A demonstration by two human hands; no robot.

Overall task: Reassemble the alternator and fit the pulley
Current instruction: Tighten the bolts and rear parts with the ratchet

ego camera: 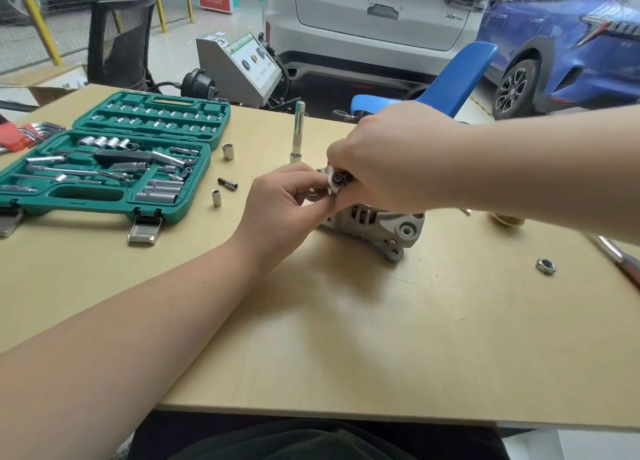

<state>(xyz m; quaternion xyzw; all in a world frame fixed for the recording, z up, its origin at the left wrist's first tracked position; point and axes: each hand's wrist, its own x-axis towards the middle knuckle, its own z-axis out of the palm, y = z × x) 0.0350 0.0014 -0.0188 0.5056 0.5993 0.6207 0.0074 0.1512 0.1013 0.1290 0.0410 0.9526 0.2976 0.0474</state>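
On my far left the green socket case (104, 158) lies open on the wooden table (346, 338), with loose sockets (228, 151) beside it and a tall socket (298, 132) standing upright behind. My left forearm runs diagonally up from the near corner, and my left hand (277, 206) pinches a small metal piece (336, 181) with curled fingers, probably a socket on a tool, though it is partly hidden. My right hand (391, 158) arches over from the right, wrist bent down, fingers curled around the same piece. Directly beneath both hands sits the alternator (377, 225), resting on the table. Further right lies a loose nut (546, 266).
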